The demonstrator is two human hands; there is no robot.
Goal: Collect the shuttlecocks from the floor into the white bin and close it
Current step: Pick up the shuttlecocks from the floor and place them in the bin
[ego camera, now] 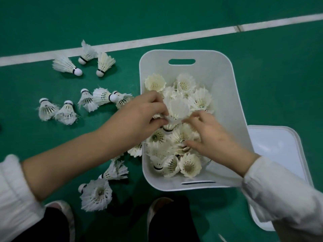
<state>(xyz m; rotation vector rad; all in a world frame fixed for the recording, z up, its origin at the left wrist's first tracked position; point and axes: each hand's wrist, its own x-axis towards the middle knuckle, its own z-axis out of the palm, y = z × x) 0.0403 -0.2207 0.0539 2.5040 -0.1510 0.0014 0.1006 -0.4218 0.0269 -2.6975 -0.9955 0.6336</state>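
Observation:
The white bin (227, 95) stands open on the green floor, holding several feather shuttlecocks (155, 82). Over its middle, my left hand (139, 116) pinches a white shuttlecock (178, 109) by its lower end. My right hand (211, 135) touches the same shuttlecock with its fingertips, and its other fingers rest on the pile. Several more shuttlecocks lie on the floor left of the bin: one group by the line (104, 64), a cluster at mid left (101, 97), and a few near my feet (96, 193). The bin's white lid (279, 145) lies to the right.
A white court line (157, 40) crosses the floor behind the bin. My two shoes (157, 210) show at the bottom edge, just in front of the bin. Green floor stretches to the right of and behind the bin.

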